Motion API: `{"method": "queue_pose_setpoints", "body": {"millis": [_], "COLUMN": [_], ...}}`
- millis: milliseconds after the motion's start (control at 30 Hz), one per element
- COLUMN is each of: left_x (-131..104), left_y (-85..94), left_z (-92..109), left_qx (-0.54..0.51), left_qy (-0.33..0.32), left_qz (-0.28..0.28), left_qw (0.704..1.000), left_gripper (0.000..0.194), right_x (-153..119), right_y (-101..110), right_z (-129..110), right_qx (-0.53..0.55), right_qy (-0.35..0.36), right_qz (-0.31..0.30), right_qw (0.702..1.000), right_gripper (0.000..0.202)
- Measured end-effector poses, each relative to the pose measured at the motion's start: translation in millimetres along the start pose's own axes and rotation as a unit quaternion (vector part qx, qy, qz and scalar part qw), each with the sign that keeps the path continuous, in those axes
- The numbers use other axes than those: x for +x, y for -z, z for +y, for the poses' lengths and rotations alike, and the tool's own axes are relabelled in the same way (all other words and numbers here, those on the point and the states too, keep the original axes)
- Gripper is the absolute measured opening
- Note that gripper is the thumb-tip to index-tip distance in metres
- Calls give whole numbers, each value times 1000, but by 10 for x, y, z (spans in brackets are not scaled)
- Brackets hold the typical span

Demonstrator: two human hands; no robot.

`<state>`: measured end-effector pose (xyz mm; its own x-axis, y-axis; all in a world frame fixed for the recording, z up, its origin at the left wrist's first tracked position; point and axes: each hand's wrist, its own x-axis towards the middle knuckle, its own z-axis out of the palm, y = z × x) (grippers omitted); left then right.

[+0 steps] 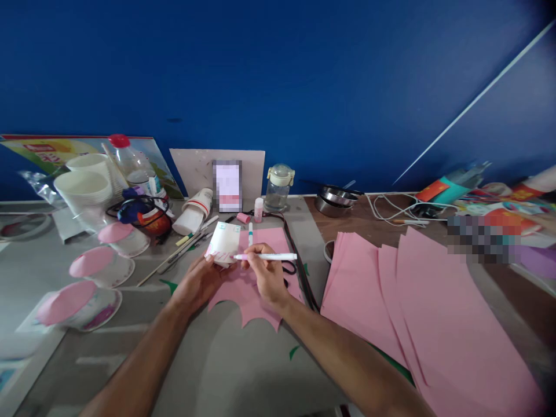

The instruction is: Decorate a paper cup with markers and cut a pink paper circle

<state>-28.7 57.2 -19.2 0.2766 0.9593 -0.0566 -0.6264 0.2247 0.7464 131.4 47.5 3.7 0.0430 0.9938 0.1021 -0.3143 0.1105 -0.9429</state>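
My left hand [200, 280] grips the lower end of a white paper cup [225, 236], which has small teal drawings near its far end and pink strokes near the close end. In my right hand [269, 277] is a white marker [271, 256], held like a pen with its pink tip at the cup's pink strokes. Below both hands lies a pink paper sheet [249, 298] with a scalloped, pointed edge. A teal-banded marker [251, 231] lies just beyond my right fingers. Black scissor handles [289, 267] show partly beside my right hand.
Pink-topped cups [102, 266] stand at the left, near stacked paper cups [84, 185] and a red-capped bottle [130, 159]. A phone [229, 185] leans at the back beside a glass jar [278, 188]. Pink sheets [443, 301] and metal bowls [334, 201] are at right.
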Motion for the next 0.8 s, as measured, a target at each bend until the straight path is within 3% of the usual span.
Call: {"method": "queue_pose_setpoints", "body": {"millis": [333,567,800], "left_x": [-3,10,8], "left_y": [-22,27,-7], "left_z": [9,-14,3], "left_qx": [-2,-13,4], "left_qy": [-4,-1,1], "left_qz": [2,-8,-1], "left_qw": [1000,1000,1000], "left_gripper": [27,37,30], "right_x": [-5,-11,9], "right_y": [9,4,5], "right_z": [-36,-17,-23], "right_qx": [-8,20,24], "right_qy": [-16,3,0], "right_qz": [-20,-12,3], "right_qw": [1000,1000,1000], "right_gripper": [18,16,15]}}
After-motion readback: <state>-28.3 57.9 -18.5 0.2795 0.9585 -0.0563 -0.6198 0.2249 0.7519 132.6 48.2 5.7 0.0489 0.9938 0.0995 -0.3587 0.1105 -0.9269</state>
